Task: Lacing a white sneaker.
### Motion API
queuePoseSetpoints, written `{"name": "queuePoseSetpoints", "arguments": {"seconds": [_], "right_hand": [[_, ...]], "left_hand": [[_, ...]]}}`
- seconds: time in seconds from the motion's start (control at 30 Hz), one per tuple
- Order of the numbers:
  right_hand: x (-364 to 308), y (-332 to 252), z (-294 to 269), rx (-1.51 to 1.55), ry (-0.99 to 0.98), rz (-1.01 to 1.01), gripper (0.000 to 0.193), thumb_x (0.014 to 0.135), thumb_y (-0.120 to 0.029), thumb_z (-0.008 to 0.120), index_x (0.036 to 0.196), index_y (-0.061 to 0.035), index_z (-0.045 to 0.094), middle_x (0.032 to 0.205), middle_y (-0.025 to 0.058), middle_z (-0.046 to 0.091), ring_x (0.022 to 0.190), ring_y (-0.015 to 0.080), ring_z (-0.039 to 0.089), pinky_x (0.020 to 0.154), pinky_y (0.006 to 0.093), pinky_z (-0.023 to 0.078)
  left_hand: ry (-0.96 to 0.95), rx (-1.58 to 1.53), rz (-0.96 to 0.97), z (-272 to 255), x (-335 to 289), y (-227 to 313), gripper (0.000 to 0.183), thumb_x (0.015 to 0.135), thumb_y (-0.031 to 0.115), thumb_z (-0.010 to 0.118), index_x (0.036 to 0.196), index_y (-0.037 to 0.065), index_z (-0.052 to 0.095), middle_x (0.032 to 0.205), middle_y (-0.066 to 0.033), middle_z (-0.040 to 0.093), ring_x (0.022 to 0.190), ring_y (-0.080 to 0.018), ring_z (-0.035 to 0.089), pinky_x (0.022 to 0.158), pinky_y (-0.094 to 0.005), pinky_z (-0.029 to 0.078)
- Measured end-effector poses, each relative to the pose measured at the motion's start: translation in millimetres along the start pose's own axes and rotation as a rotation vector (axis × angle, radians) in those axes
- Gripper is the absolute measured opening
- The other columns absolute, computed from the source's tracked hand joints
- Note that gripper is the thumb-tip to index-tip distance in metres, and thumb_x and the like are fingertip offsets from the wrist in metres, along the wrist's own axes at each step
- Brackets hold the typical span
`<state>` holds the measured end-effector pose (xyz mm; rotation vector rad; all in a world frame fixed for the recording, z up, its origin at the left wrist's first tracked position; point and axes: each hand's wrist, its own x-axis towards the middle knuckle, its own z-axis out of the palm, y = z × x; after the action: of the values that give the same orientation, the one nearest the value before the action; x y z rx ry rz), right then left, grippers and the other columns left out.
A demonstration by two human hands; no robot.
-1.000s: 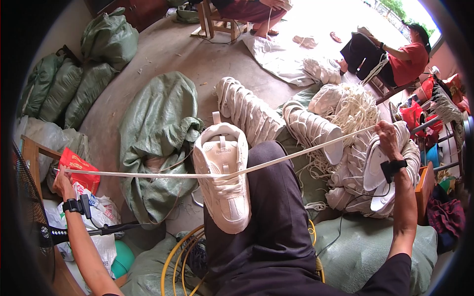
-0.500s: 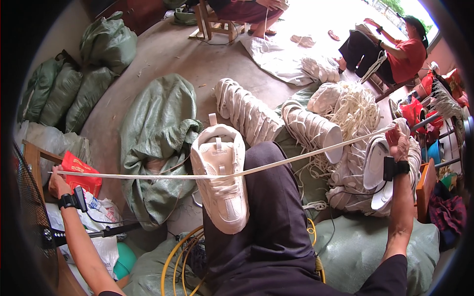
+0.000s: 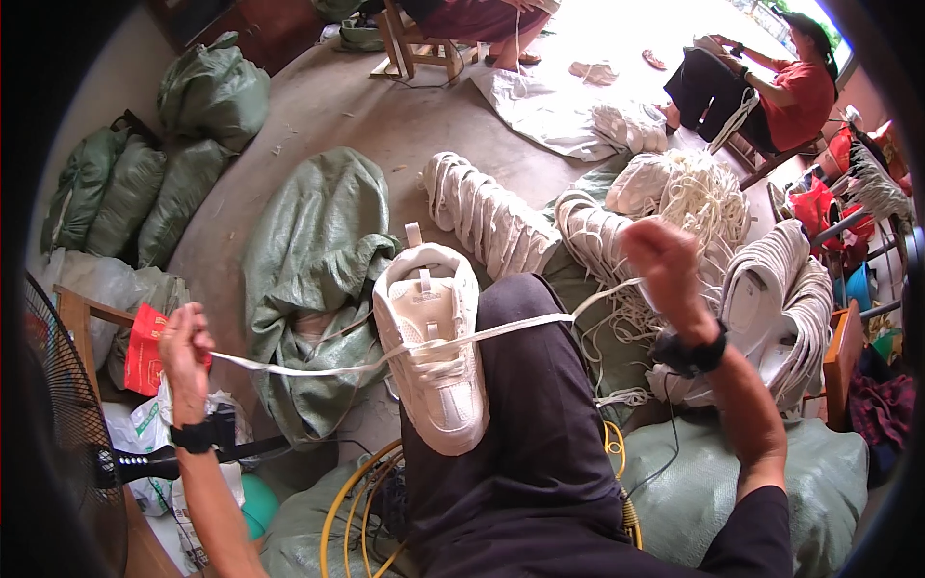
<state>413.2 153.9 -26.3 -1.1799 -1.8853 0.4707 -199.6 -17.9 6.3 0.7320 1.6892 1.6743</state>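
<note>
Your left hand (image 3: 186,349), fingers partly curled, has one end of a flat white shoelace (image 3: 525,324). Your right hand (image 3: 667,272), motion-blurred, has the other end at its bent fingers; grip detail too smeared to read. The lace hangs slightly slack between them, crossing the shoe's tongue. A dark wristband device (image 3: 196,436) sits on your left wrist, with another on the right.

The cream-white sneaker (image 3: 434,361) lies on your lap, toe toward you, heel loop away, just beside the raised knee of your dark trousers (image 3: 525,385). A small mark shows on its tongue, too faint to make out.

Left: red bag (image 3: 146,352) with pale print, illegible; white plastic bag (image 3: 149,424) with green lettering, creased; black-mesh fan (image 3: 72,414) at the edge.

Ahead: crumpled green woven sack (image 3: 313,241), then nested white shoes (image 3: 487,217) in a row. Right of these: tangled pile of laces (image 3: 708,197) and more stacked shoes (image 3: 761,284). Yellow tubing (image 3: 337,511) loops by your leg.

Farther out: filled green sacks (image 3: 212,91) at left; seated co-worker in a red top (image 3: 805,91) at upper right.
</note>
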Motion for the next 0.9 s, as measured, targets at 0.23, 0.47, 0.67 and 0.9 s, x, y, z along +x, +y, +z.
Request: {"name": "queuePoseSetpoints", "arguments": {"seconds": [0.23,0.47,0.67,0.9], "right_hand": [[-17,-84,94,0.248,-0.404,-0.276,0.007,0.083,-0.008,0.063,0.079,-0.0023,0.064,0.076,0.0153,0.064,0.073,0.0356,0.067,0.065,0.0429,0.052],[-26,-84,96,0.149,-0.537,-0.301,0.014,0.083,-0.011,0.06,0.073,-0.0018,0.057,0.073,0.0176,0.061,0.069,0.0397,0.062,0.062,0.0485,0.048],[-17,-89,99,0.164,-0.582,-0.255,0.013,0.08,-0.01,0.059,0.07,-0.0005,0.058,0.064,0.0208,0.059,0.064,0.0414,0.061,0.06,0.049,0.047],[2,-94,102,0.19,-0.791,-0.03,0.015,0.078,-0.012,0.059,0.073,0.0007,0.064,0.065,0.0233,0.061,0.064,0.0427,0.063,0.062,0.0492,0.048]], "left_hand": [[-0.322,-0.009,-0.133,125,-92,-13,0.019,0.099,0.008,0.059,0.116,0.002,0.064,0.076,0.002,0.061,0.048,0.0008,0.036,0.04,-0.016,0.027],[-0.366,0.345,0.088,164,-118,-40,0.018,0.096,0.009,0.065,0.11,-0.001,0.07,0.089,0.0042,0.066,0.059,-0.0002,0.042,0.051,-0.0199,0.033],[-0.346,0.527,0.08,166,-125,-42,0.018,0.099,0.013,0.061,0.106,0.0,0.07,0.073,0.001,0.066,0.056,-0.0028,0.042,0.051,-0.0232,0.034],[-0.372,0.517,0.053,178,-142,-33,0.019,0.1,0.015,0.057,0.092,0.0,0.068,0.067,-0.0008,0.065,0.053,-0.0044,0.041,0.05,-0.0251,0.033]]}}
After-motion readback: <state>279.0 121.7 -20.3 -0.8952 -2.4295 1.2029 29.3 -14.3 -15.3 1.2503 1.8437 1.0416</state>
